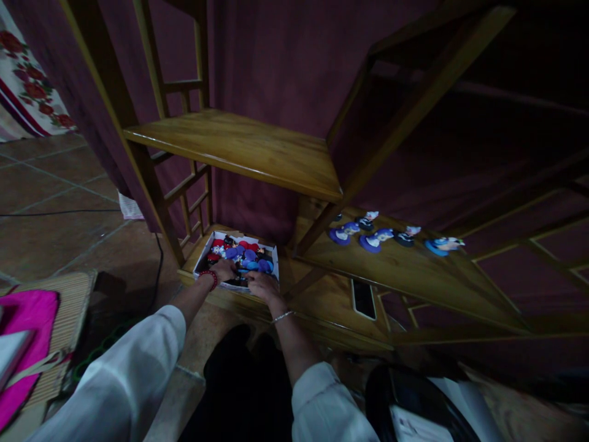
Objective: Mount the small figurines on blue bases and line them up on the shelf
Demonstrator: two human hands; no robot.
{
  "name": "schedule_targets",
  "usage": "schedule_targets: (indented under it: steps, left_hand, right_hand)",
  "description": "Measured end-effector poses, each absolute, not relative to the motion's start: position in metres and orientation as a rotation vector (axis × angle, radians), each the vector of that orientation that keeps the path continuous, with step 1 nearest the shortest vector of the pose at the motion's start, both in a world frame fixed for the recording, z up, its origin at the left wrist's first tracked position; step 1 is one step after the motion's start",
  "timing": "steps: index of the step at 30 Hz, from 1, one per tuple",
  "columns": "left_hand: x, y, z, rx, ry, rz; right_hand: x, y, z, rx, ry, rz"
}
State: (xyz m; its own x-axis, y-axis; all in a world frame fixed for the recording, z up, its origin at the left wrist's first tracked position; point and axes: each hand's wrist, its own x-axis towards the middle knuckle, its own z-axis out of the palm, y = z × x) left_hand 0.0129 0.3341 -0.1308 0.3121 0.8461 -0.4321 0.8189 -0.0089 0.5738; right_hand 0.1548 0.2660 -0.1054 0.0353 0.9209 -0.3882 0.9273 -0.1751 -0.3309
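A shallow white box point(201, 264) on the low shelf is filled with small painted figurines point(248, 254) in red, blue, purple and black. My left hand point(223, 270), a red bead bracelet at its wrist, reaches into the left side of this box. Its fingers curl down among the figurines, and what they grip is hidden. My right hand point(261, 284) comes over the front right edge with its fingers drawn together, pointing left. The small thing at those fingertips is too dark to name. A narrow gap separates both hands.
Several figurines with round bases stand on the right-hand shelf point(437, 279), one of them light blue point(442, 246). A phone point(364, 299) lies on the low board. Above the box juts a wooden shelf point(239, 147). A black seat-like object point(405, 393) is at lower right, a pink cloth point(39, 313) at left.
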Motion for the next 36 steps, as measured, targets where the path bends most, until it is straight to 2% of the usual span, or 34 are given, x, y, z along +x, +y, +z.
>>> schedule_targets:
  steps: [7, 16, 26, 36]
  left_hand:
    - [0.013, 0.336, -0.131, 1.936, 1.575, -0.077]
    - [0.012, 0.332, -0.129, 1.985, 1.651, -0.081]
    - [0.01, 0.328, -0.123, 2.002, 1.632, -0.046]
    - [0.01, 0.329, -0.123, 2.006, 1.603, -0.033]
  right_hand:
    - [0.157, 0.27, -0.11, 2.532, 1.839, -0.869]
    - [0.145, 0.262, -0.108, 2.786, 1.77, -0.485]
    - [0.159, 0.279, -0.114, 2.491, 1.789, -0.709]
    - [0.164, 0.282, -0.123, 2.591, 1.761, -0.812]
